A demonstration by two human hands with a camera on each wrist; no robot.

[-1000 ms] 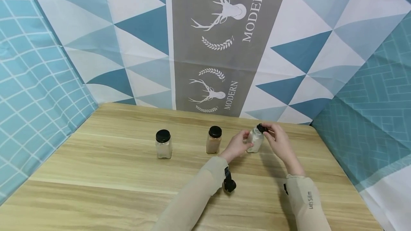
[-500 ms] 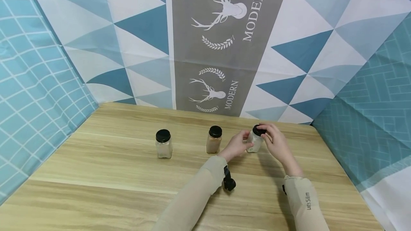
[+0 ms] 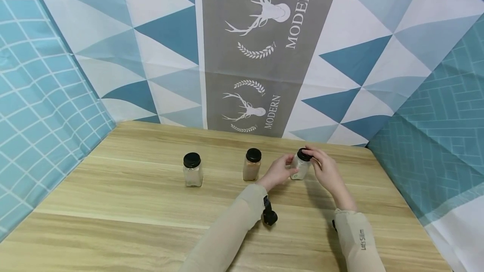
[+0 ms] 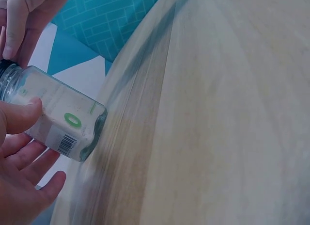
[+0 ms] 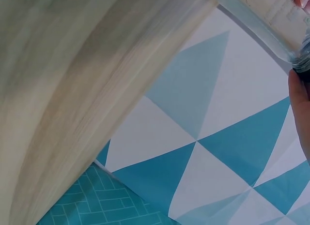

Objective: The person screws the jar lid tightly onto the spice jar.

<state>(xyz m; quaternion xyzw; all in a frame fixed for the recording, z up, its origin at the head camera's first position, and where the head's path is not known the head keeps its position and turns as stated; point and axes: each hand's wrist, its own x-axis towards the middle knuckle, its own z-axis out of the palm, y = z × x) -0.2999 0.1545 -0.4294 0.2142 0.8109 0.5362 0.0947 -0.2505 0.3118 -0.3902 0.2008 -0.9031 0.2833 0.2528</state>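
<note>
On the right of the table stands a glass jar [image 3: 301, 169] of pale powder, with a black lid [image 3: 303, 155] sitting over its mouth. My left hand [image 3: 277, 173] grips the jar's body, thumb on the near side, as the left wrist view also shows; a green mark and a barcode show on the glass [image 4: 72, 119] there. From the right, my right hand [image 3: 328, 173] holds the lid by its edge with thumb and fingers. In the right wrist view only part of that hand [image 5: 301, 111] appears, at the lid's rim.
Two more jars with black lids stand to the left on the wooden table [image 3: 151, 221]: a tan-filled one [image 3: 251, 166] near my left hand and a pale-filled one [image 3: 193, 171] farther left. Patterned cloth [image 3: 166, 45] rises behind the table and along both sides.
The black lid has gone from tilted at the right side of the jar's mouth to lying over it, moved by my right hand. My left hand keeps its grip on the jar.
</note>
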